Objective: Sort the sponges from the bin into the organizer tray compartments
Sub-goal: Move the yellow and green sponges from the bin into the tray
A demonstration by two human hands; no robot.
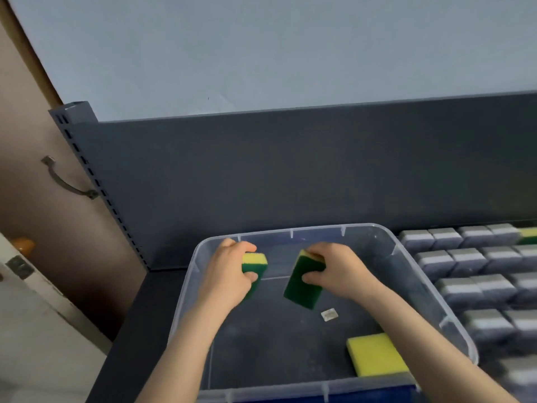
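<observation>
A clear plastic bin [316, 228] stands on a dark shelf in front of me. Inside it, my left hand [228, 271] grips a yellow-and-green sponge [255, 264] near the bin's far left. My right hand [337, 271] grips a second sponge [305, 282], green side up and tilted, at the bin's middle. A third sponge [374, 354] lies yellow side up on the bin floor at the near right, partly behind my right forearm. To the right of the bin lie rows of grey sponges [470, 263], with a yellow-and-green one [527, 235] at the far right end.
A small white label [329, 314] lies on the bin floor. A dark grey back panel [290, 170] rises behind the bin. At the left are a slotted upright [87, 170] and a brown door with a metal handle [66, 181].
</observation>
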